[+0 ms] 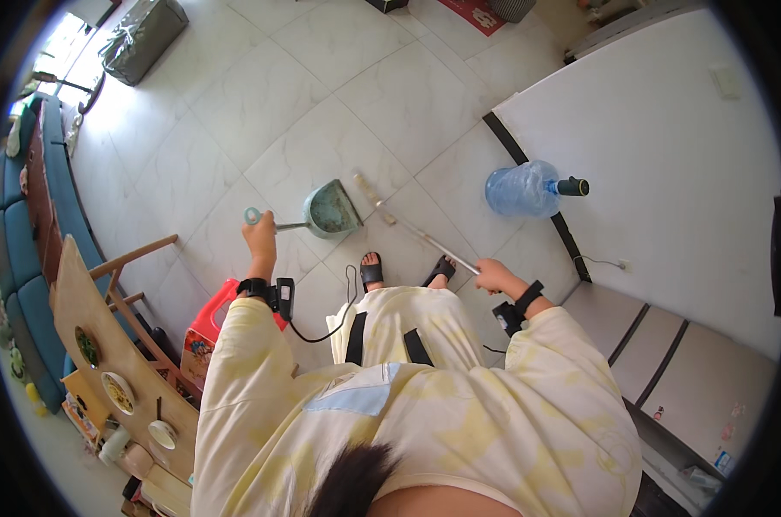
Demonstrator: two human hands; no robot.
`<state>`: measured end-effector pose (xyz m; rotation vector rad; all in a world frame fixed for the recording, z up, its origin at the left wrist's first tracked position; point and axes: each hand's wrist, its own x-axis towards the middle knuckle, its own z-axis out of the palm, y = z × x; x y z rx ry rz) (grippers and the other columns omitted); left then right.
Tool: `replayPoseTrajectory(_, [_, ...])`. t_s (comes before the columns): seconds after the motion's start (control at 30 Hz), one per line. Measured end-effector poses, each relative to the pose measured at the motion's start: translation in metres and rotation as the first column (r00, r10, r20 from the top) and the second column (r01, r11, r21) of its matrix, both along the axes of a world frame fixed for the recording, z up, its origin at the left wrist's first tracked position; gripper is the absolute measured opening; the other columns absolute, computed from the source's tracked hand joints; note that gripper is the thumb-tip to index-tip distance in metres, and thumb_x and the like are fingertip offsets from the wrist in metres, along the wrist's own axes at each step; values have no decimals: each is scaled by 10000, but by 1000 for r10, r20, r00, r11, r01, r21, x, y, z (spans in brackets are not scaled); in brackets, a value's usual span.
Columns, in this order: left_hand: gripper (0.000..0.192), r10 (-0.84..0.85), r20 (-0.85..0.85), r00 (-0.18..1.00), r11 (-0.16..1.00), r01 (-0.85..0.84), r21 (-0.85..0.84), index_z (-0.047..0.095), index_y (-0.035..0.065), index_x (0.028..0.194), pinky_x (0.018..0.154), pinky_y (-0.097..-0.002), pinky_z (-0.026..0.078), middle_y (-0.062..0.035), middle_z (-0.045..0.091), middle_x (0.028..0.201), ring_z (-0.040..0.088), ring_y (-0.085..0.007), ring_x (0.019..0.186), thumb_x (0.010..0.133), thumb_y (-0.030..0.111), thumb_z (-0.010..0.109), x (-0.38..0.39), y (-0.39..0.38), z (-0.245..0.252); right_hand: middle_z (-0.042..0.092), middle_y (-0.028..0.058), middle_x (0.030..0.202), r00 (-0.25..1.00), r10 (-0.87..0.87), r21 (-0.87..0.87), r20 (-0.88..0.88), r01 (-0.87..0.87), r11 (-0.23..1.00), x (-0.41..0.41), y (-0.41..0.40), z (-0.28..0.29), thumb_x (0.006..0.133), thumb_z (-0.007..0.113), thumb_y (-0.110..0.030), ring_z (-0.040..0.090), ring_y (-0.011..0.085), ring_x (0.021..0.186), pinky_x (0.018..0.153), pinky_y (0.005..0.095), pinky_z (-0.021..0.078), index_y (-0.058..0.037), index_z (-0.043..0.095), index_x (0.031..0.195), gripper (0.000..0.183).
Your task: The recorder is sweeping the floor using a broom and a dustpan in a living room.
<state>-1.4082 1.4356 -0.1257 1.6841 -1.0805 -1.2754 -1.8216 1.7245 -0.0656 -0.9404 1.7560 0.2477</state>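
My left hand (pixel 260 231) is closed around the upper handle of a green long-handled dustpan (pixel 332 210), just below its ring-shaped end. The pan's open side faces right, and its inside looks stained. In my right hand (pixel 496 276) is the metal pole of a broom or similar floor tool (pixel 423 234). The pole slants up and left to a narrow, pale head near the pan's lip; a small gap shows between head and lip. Both tools are over the pale tiled floor (pixel 287 142), in front of my sandalled feet.
A blue water bottle with a dark pump (pixel 526 189) stands at the right by a white wall. Left are a wooden table (pixel 132 368) with dishes, a wooden chair (pixel 122 265), a red plastic stool (pixel 225 307) and a blue sofa (pixel 25 249). A wrapped grey box (pixel 146 42) lies upper left.
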Motion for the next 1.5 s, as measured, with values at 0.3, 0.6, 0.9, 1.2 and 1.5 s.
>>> replayPoseTrajectory(0.3, [153, -61, -20, 998, 998, 62, 24, 502, 58, 583, 445, -236, 278, 24, 443, 539, 380, -73, 466, 723, 87, 556, 22, 0, -31, 484, 91, 525, 727, -685, 6, -50, 686, 728, -52, 36, -74, 753, 567, -32, 434, 181, 367, 335, 338, 319, 65, 501, 730, 120])
replayPoseTrajectory(0.6, [190, -180, 88, 980, 973, 191, -131, 504, 10, 535, 449, -281, 297, 16, 437, 491, 387, -74, 469, 701, 98, 535, 14, -14, -61, 499, 76, 519, 775, -457, 177, 436, 425, 888, 21, 5, -242, 718, 613, -106, 519, 212, 491, 417, 370, 378, -74, 532, 614, 136])
replayPoseTrajectory(0.9, [190, -163, 108, 981, 973, 177, -145, 528, -13, 568, 449, -315, 350, -62, 486, 482, 443, -123, 438, 701, 120, 553, 7, -18, -31, 367, -14, 566, 506, -664, 541, 551, 390, 746, 137, -91, -81, 773, 543, 26, 367, 53, 409, 337, 206, 267, -76, 382, 910, 235])
replayPoseTrajectory(1.2, [192, -137, 130, 982, 976, 157, -152, 506, -18, 562, 452, -332, 340, -69, 474, 485, 412, -129, 440, 701, 110, 544, 31, -12, -32, 377, -5, 529, 597, -724, 360, 346, 628, 690, 46, -50, -36, 747, 554, -2, 363, 65, 399, 330, 207, 255, -59, 388, 665, 194])
replayPoseTrajectory(1.5, [184, -45, 91, 995, 992, 55, -110, 521, -31, 580, 471, -326, 352, -54, 485, 494, 432, -111, 481, 675, 116, 578, 47, -11, -27, 482, 67, 501, 882, -458, 164, -109, 470, 867, 5, -103, -119, 712, 570, -32, 443, 163, 400, 373, 312, 335, -16, 489, 586, 150])
